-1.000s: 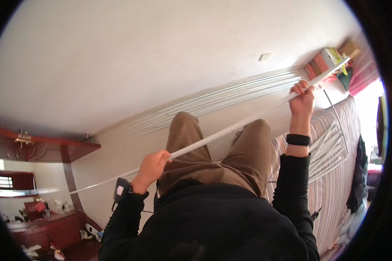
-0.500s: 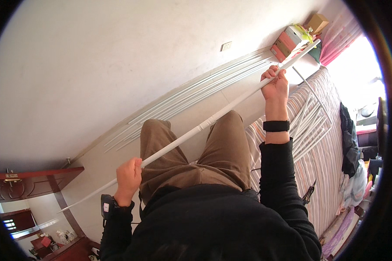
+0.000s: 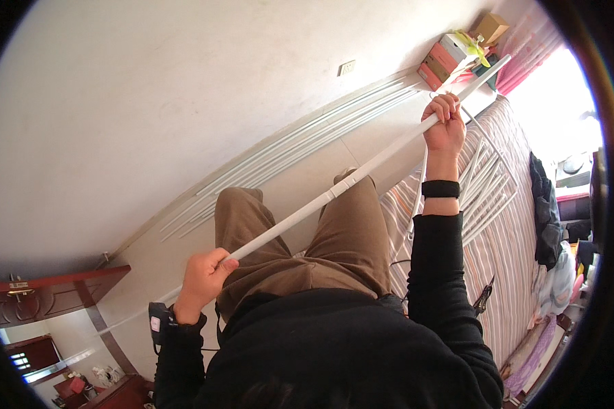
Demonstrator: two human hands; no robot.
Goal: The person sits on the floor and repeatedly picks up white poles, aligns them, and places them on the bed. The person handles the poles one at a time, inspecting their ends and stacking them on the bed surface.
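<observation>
Two-point hold on a long white pole (image 3: 389,151), aslant in front of brown-trousered legs (image 3: 348,235).
Left hand (image 3: 203,281) wrapped around the left stretch, right hand (image 3: 445,126) curled tight around the right stretch. Weak spot, probably, at the collared joint (image 3: 340,188) between: given uneven pull or twist, could loosen or sag. Given a careless swing, could knock the stacked boxes (image 3: 445,57) near the right end, or scrape the red-brown door (image 3: 54,290) near the left one. Given a forward step, could tread on the loose tubes (image 3: 300,148) lying on the floor (image 3: 140,273) along the wall (image 3: 184,102), or jar the tube heap (image 3: 483,191) on the striped bed (image 3: 494,293).
</observation>
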